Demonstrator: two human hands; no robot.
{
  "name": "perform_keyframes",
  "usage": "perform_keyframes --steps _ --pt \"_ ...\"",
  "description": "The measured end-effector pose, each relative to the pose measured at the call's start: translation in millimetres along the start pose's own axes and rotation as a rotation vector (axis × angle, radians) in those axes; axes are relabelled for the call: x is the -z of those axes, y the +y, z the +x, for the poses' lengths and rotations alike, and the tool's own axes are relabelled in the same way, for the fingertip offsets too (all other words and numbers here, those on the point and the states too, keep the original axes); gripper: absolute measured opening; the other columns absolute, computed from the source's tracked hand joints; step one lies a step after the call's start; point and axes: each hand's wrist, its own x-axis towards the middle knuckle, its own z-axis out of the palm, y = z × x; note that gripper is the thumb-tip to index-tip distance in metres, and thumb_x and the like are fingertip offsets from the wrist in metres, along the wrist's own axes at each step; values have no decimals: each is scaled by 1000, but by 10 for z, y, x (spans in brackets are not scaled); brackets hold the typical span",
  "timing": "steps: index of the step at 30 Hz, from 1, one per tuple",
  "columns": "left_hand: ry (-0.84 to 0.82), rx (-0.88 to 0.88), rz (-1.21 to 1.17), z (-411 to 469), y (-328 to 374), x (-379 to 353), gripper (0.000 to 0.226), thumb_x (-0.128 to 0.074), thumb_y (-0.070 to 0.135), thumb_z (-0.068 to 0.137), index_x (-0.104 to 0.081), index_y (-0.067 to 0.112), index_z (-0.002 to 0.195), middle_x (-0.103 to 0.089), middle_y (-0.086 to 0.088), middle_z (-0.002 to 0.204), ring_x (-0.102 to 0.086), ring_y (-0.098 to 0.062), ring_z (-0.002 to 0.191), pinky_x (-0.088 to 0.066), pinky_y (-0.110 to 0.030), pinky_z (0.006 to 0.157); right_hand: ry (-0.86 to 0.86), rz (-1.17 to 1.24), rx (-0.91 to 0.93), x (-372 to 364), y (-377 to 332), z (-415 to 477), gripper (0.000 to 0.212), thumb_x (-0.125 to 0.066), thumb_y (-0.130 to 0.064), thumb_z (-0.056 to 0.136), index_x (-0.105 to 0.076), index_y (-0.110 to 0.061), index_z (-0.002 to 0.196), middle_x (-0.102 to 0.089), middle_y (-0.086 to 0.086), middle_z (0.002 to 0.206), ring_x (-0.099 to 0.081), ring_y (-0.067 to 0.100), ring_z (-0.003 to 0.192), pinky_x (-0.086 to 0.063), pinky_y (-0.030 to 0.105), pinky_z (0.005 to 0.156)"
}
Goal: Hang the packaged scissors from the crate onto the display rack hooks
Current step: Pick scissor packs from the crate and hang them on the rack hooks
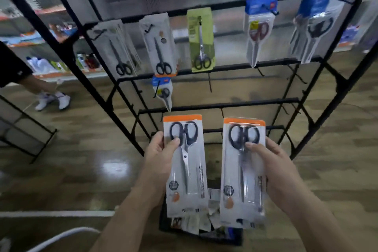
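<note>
Holding one orange-topped scissors pack (185, 165) in the left hand (157, 159) and a matching pack (242, 170) in the right hand (274, 172), the person grips each by its outer edge, thumb pressed on the front over the black handles (blades pointing down). Below both hands sits the dark crate (204, 231) with more packs. Beyond the fingertips stands the black display rack (218, 106), several packaged scissors already hanging on its upper hooks.
</note>
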Motion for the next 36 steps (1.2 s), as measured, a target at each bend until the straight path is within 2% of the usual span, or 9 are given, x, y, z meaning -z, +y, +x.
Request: perform_keyframes --steps 6,9,12,15,20,24,29,33,36 --pt "84 43 1 467 94 131 12 -58 16 104 -66 9 110 -77 -13 100 -74 -24 82 -60 -35 71 8 -87 -49 -269 -41 590 12 -63 -14 95 -65 -8 106 -77 18 92 -74 28 70 -57 40 65" --pt "190 12 111 674 115 118 16 -63 28 101 -71 15 102 -79 -8 93 -75 -26 85 -59 -41 79 -16 -83 -96 -309 -77 921 16 -64 -27 98 -68 -13 105 -78 13 94 -74 30 82 -57 46 80" --pt "264 -47 254 809 172 139 10 -64 24 101 -67 18 107 -77 -1 90 -76 -17 84 -55 -29 66 -36 -139 -88 -323 -144 1230 12 -66 -26 97 -70 -15 103 -79 11 94 -76 32 87 -58 48 85" --pt "319 -62 306 978 222 266 41 -66 5 92 -55 25 126 -68 -4 103 -70 -7 72 -53 -25 57 -56 -247 -49 -351 -232 1493 14 -70 -16 93 -67 -18 106 -77 9 99 -75 33 92 -59 54 89" --pt "375 126 26 1329 217 642 28 -58 10 95 -68 30 112 -69 -11 104 -68 -27 85 -58 -38 58 34 -147 -23 -485 -375 1743 37 -71 -9 76 -59 -19 110 -70 12 102 -69 31 84 -57 44 72" --pt "312 273 -280 1626 107 986 34 -42 14 103 -67 16 125 -72 -14 111 -68 -24 84 -55 -37 67 151 19 -82 -714 -328 1824 13 -54 -8 94 -62 -18 97 -70 2 74 -64 21 63 -54 33 63" --pt "201 338 -525 1831 110 1394 37 -44 20 103 -62 6 132 -72 -12 101 -60 -17 71 -47 -27 60 176 241 -111 -1105 -240 1701 16 -55 -16 99 -66 -15 87 -66 -1 66 -64 11 55 -53 25 56" --pt "24 237 -660 1815 216 1619 34 -53 0 87 -69 15 113 -75 -9 99 -69 -18 75 -61 -27 60 8 519 -84 -1279 -412 1530 20 -47 -4 96 -61 -11 84 -67 0 67 -61 6 50 -57 17 61" --pt "-79 186 -617 1793 249 1681 59 -54 -13 80 -69 22 126 -74 -13 115 -73 -25 85 -63 -33 58 -165 516 -85 -1378 -431 1451 27 -43 6 86 -64 -11 92 -74 0 74 -66 8 53 -55 19 48"
